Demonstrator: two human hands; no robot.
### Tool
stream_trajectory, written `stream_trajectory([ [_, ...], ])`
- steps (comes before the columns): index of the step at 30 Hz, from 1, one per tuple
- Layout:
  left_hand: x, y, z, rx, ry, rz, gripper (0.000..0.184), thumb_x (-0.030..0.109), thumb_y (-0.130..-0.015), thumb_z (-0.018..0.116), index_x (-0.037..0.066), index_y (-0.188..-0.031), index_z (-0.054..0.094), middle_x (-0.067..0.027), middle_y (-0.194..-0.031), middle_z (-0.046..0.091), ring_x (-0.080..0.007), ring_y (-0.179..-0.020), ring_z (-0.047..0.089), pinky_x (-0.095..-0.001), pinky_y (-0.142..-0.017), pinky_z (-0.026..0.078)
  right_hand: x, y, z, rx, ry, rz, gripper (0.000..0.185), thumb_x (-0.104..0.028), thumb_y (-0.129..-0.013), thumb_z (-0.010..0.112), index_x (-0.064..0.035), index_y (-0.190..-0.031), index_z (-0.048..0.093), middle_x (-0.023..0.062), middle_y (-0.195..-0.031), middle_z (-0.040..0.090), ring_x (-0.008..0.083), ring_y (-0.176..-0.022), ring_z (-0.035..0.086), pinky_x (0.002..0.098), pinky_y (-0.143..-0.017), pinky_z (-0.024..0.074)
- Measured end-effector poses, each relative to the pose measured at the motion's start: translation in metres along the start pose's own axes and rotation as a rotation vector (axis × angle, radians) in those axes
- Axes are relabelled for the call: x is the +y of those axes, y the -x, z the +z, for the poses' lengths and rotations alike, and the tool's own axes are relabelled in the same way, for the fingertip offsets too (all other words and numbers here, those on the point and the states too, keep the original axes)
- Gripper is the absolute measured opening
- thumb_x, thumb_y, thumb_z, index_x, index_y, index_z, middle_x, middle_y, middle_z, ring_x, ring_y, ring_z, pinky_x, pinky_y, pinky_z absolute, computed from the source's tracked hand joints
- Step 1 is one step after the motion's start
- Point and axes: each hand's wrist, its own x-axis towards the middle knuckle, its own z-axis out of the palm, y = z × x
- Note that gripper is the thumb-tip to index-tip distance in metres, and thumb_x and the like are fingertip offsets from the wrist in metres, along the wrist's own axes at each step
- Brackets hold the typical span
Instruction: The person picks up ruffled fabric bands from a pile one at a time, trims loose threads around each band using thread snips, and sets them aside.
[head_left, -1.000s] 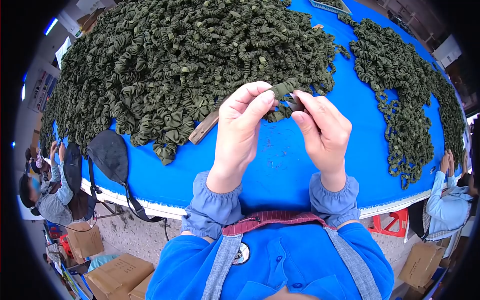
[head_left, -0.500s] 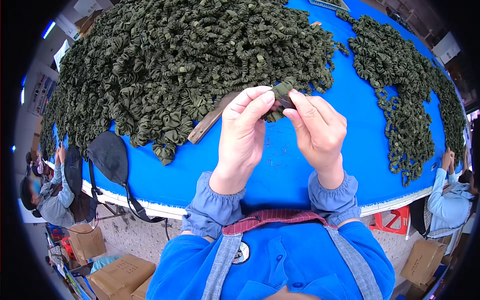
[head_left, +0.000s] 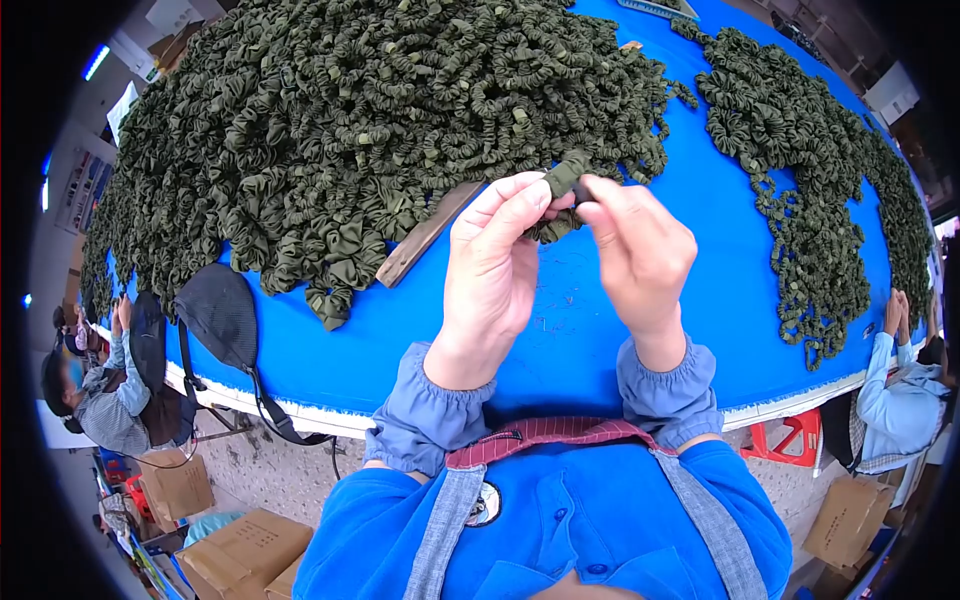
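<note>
A dark-green gathered fabric band [head_left: 565,180] sits pinched in the grip of the left hand [head_left: 492,255], above the blue-topped desk [head_left: 560,350]; the right hand [head_left: 648,250] pinches a small, mostly hidden dark object [head_left: 582,191]. This band seems unfinished; whether the large dark-green ruffled fabric heap [head_left: 370,130] beyond is done, I cannot tell.

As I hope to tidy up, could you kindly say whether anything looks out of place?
Perhaps the long brown wooden strip, slanting oddly beside heaped dark green gathered fabric bands; dark specks also litter the otherwise plain blue cloth.
</note>
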Motion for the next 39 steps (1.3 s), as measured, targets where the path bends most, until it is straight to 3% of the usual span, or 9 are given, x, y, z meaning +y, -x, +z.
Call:
stream_trajectory([
  [8,-0.005,-0.005,-0.004,-0.005,0.035,-0.005,0.019,0.002,-0.085,0.059,-0.002,-0.104,0.06,-0.0109,-0.097,0.064,-0.0151,-0.086,0.058,-0.0237,-0.081,0.044,0.002,-0.006,-0.004,0.194,-0.661,0.592,0.021,-0.003,-0.082,0.063,0.0018,-0.102,0.059,0.0063,-0.078,0.063,0.0062,-0.053,0.046,0.0189,-0.044,0.0358],
  [12,-0.009,-0.008,-0.011,-0.038,0.027,-0.009,0.017,0.002,-0.085,0.06,0.0,-0.102,0.06,-0.0094,-0.099,0.063,-0.0139,-0.085,0.057,-0.0246,-0.082,0.043,0.006,-0.006,-0.01,-0.015,-1.012,0.841,0.023,-0.003,-0.083,0.062,0.0005,-0.104,0.055,0.0083,-0.077,0.063,0.0034,-0.048,0.04,0.0159,-0.04,0.0291],
  [17,0.008,-0.011,0.007,0.243,0.052,0.085,0.012,0.013,-0.092,0.054,0.004,-0.093,0.06,-0.0041,-0.08,0.059,-0.0121,-0.073,0.054,-0.0318,-0.079,0.045,0.012,-0.007,-0.009,0.197,-0.998,0.841,0.02,-0.004,-0.083,0.062,-0.0013,-0.102,0.055,0.0094,-0.076,0.063,0.0026,-0.044,0.036,0.0144,-0.037,0.0231],
  [20,0.023,-0.024,-0.027,-0.141,0.265,0.165,0.022,0.018,-0.097,0.043,0.007,-0.085,0.057,0.0005,-0.05,0.041,-0.0145,-0.056,0.05,-0.0346,-0.078,0.046,0.027,-0.011,-0.019,0.326,-0.94,0.819,0.018,-0.006,-0.084,0.06,-0.0014,-0.101,0.056,0.0121,-0.077,0.063,0.0039,-0.04,0.035,0.0155,-0.035,0.0234],
  [23,0.029,-0.019,-0.022,-0.303,0.288,0.156,0.019,0.014,-0.097,0.042,0.006,-0.087,0.056,-0.0021,-0.063,0.046,-0.0163,-0.066,0.051,-0.0347,-0.079,0.045,0.048,-0.009,-0.046,0.512,-0.871,0.772,0.016,-0.007,-0.086,0.06,-0.0022,-0.1,0.057,0.0112,-0.078,0.063,0.0042,-0.041,0.036,0.0159,-0.034,0.0236],
  [27,0.035,0.003,0.017,0.067,0.079,0.197,0.016,0.012,-0.095,0.042,0.005,-0.089,0.056,-0.0066,-0.08,0.05,-0.0171,-0.079,0.05,-0.0347,-0.081,0.044,0.097,0.009,-0.107,0.761,-0.659,0.767,0.013,-0.009,-0.086,0.06,-0.0032,-0.098,0.057,0.0104,-0.079,0.065,0.0043,-0.042,0.04,0.0156,-0.033,0.0245],
  [29,0.032,0.014,0.01,-0.344,0.036,0.128,0.013,0.013,-0.092,0.047,0.004,-0.09,0.056,-0.0103,-0.097,0.05,-0.0199,-0.091,0.048,-0.0361,-0.082,0.042,0.132,0.025,-0.15,0.811,-0.474,0.774,0.014,-0.007,-0.084,0.06,-0.0036,-0.097,0.056,0.0093,-0.077,0.064,0.0057,-0.044,0.044,0.0145,-0.033,0.0271],
  [35,0.007,0.059,0.078,-0.945,-0.185,-0.112,0.025,0.025,-0.092,0.049,0.01,-0.076,0.061,-0.0069,-0.091,0.051,-0.0228,-0.087,0.048,-0.0411,-0.08,0.04,0.239,0.043,-0.292,1.216,-0.13,0.758,0.007,-0.009,-0.084,0.054,-0.0051,-0.091,0.053,0.0058,-0.064,0.057,0.0117,-0.041,0.049,0.0207,-0.034,0.0317],
  [39,-0.018,0.099,0.125,-1.213,0.217,-0.204,0.025,0.025,-0.091,0.053,0.008,-0.073,0.058,-0.0075,-0.083,0.052,-0.0204,-0.079,0.052,-0.0357,-0.074,0.042,0.195,0.07,-0.279,1.114,-0.278,0.69,0.011,-0.01,-0.083,0.059,-0.0062,-0.092,0.055,0.0032,-0.063,0.055,0.009,-0.042,0.046,0.0193,-0.035,0.0296],
])
